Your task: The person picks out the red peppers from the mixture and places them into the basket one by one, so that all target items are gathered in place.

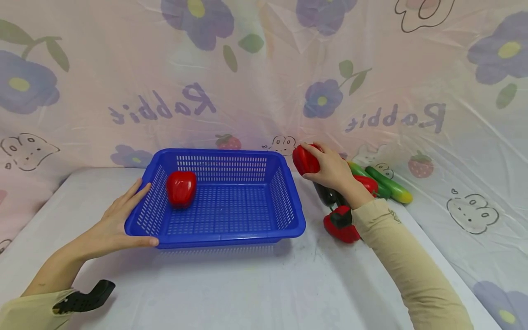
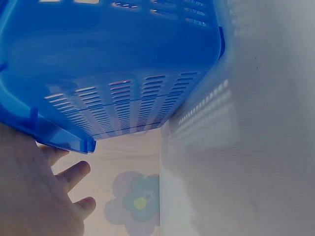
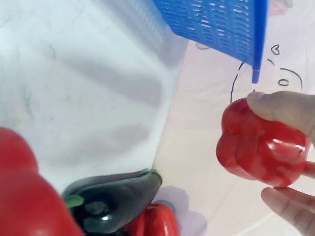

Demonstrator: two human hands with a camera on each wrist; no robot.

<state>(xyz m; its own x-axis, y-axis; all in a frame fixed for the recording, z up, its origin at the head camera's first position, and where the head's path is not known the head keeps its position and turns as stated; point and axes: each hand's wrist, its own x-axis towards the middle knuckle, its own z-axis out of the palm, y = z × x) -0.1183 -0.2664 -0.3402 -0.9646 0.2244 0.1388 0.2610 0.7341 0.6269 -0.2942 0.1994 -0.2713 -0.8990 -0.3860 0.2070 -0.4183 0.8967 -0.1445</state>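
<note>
A blue plastic basket (image 1: 222, 238) stands on the white table with one red bell pepper (image 1: 181, 189) inside, near its left wall. My left hand (image 1: 111, 227) rests along the basket's left side, fingers straight and spread, thumb on the front corner of the rim; the left wrist view shows those fingers (image 2: 74, 175) extended beside the rim. My right hand (image 1: 336, 169) holds another red bell pepper (image 3: 263, 142) between thumb and fingers, raised off the table just right of the basket.
Right of the basket lie a dark eggplant (image 3: 115, 201), a red bell pepper (image 1: 342, 224) in front, another red pepper (image 1: 367, 184) partly behind my right wrist, and green cucumbers (image 1: 389, 184) near the table's right edge. A printed cloth (image 1: 255, 91) hangs behind.
</note>
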